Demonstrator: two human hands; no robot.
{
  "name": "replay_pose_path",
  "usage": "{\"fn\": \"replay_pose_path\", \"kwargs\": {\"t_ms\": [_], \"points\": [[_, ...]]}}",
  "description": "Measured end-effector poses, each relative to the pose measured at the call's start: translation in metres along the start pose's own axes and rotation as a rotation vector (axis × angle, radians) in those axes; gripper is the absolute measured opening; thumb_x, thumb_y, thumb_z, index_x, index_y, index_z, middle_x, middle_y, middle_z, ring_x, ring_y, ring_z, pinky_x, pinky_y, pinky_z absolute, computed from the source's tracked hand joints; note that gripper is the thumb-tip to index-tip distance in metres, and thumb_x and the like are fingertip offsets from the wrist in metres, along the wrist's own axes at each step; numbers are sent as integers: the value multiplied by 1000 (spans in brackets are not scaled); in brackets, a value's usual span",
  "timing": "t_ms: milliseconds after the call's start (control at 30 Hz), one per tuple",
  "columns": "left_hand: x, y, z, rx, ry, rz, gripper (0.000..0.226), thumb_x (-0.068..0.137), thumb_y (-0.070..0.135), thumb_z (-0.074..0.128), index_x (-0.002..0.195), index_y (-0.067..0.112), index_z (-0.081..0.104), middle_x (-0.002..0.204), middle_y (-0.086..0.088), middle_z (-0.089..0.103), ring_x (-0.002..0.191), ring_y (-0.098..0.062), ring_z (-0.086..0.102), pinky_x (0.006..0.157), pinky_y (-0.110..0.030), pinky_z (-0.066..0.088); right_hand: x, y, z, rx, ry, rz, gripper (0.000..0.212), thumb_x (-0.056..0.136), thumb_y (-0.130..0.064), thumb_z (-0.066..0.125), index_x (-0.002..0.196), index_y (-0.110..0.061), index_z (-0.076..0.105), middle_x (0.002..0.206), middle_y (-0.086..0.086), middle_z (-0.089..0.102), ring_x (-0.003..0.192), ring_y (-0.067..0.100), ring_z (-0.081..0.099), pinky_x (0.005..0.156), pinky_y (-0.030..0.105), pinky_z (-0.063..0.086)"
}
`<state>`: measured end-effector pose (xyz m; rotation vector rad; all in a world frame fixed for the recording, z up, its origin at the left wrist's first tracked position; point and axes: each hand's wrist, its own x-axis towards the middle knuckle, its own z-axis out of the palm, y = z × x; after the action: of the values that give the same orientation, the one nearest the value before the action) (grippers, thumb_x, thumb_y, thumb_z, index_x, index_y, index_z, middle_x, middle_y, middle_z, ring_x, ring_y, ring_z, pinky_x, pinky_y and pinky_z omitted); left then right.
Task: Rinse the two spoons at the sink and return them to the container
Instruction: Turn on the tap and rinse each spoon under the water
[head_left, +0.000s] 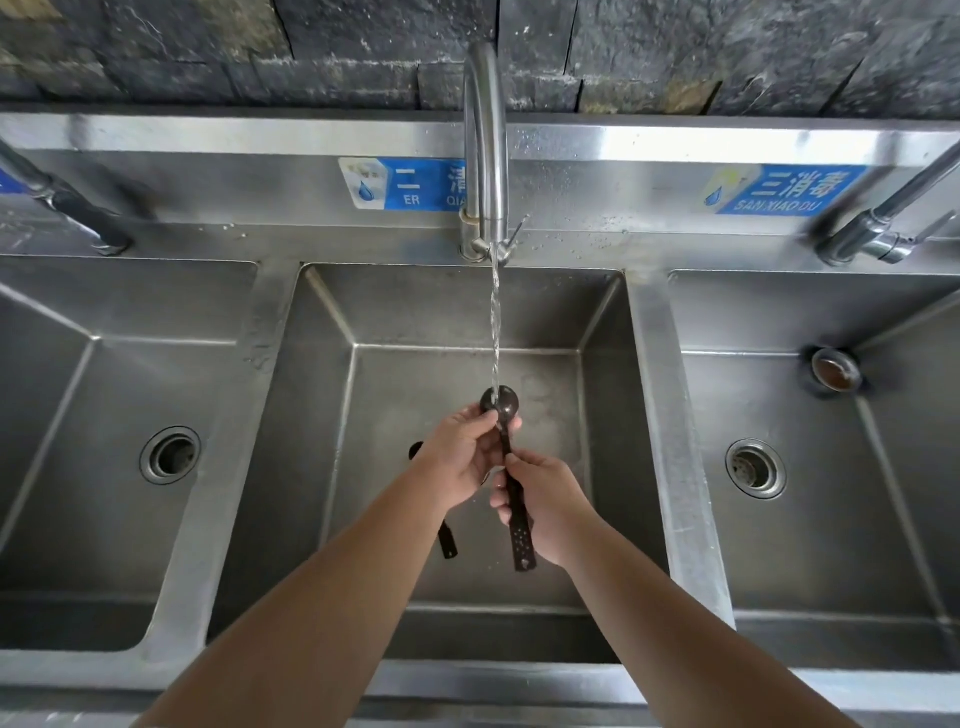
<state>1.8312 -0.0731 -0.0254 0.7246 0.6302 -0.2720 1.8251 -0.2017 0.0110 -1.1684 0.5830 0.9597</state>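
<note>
Head view: a person stood at a three-basin stainless steel sink unit, both forearms reaching over its front edge.
Right hand (543, 506): fingers curled round the perforated handle of a dark long-handled spoon with a round bowl (500, 401), gripping it near mid-length with the handle end sticking out below the hand.
Left hand (462, 457): fingertips pinched the same spoon at its neck, just under the bowl, seemingly rubbing it.
Second dark spoon (448, 540): lay loose on the floor of the middle basin (363, 467), mostly hidden beneath the left wrist; only its two ends showed.
Water stream (495, 322): ran from the curved steel faucet (485, 145) straight onto the held spoon's bowl.
Progress: my reading was that the first spoon's rinse was under way; whether the second had been rinsed could not be told.
Remaining: likely rinsing or collecting the second spoon, shutting the tap, then carrying both back.
Container: not visible anywhere.
Middle basin contents: the loose spoon and running water.
Left basin (78, 415): held only its round drain.
Right basin (831, 493): showed a drain and a small round metal fitting (835, 370) at its rear corner.
</note>
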Motion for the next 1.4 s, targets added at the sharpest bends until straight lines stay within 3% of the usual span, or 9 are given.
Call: {"fn": "replay_pose_path", "kwargs": {"t_ms": [67,200,400,600,800,900,1100,1267,1400], "points": [[1,11,6,40,21,24,17,98,8,46,104,3,62,85,-12,70,47,-19,62,37,-24,45,6,-10,6,-6,-23,-10,21,101,-12,43,99,-1,61,60,6,58,48,17,50,43,26,38],[1,34,13,180,4,89,20,98,8,44,91,4,62,75,-11,58,37,-17,43,34,-20,33,18,-28,22,-7,-97,-85,19,101,-11,41,94,-4,58,62,7,54,49,17,49,44,26,36],[5,64,22,323,14,122,16,96,2,51,98,1,66,46,-1,47,36,-12,41,34,-23,36,26,-65,43,37,-117,-196,19,101,-8,42,100,-1,60,70,12,55,56,21,51,47,28,41],[11,104,47,378,8,233,22,95,7,56,112,-4,65,59,-6,65,45,-17,59,41,-27,47,19,-104,68,68,-130,-335,18,99,-5,46,95,-1,63,68,13,68,56,21,64,54,28,52],[15,116,65,291,-28,278,17,94,4,55,94,9,71,71,-9,68,42,-11,57,37,-19,41,14,-119,75,79,-85,-431,16,97,-5,48,91,-3,63,62,9,67,51,18,62,47,24,47],[15,111,60,300,-40,246,17,93,6,57,89,11,73,80,-12,70,45,-11,59,37,-19,41,13,-109,74,104,-53,-418,20,99,-7,45,90,-5,63,63,9,67,51,18,61,49,26,45],[7,67,29,350,-9,39,18,92,6,57,80,3,70,67,-14,62,37,-17,48,31,-24,40,4,-56,60,73,103,-330,13,99,-3,48,101,6,59,68,14,56,43,15,53,36,22,41],[-18,26,3,321,-54,-169,9,93,6,55,89,1,61,56,-7,57,39,-17,45,39,-28,39,-10,-10,32,-6,200,-151,16,99,-7,52,108,3,60,65,12,61,45,16,57,38,23,44],[-28,-4,-5,374,18,-234,10,91,7,61,100,5,57,56,-3,58,41,-14,48,53,-31,42,-16,13,8,139,159,1,22,100,-7,46,101,6,63,66,15,65,51,23,60,48,31,50]]}}
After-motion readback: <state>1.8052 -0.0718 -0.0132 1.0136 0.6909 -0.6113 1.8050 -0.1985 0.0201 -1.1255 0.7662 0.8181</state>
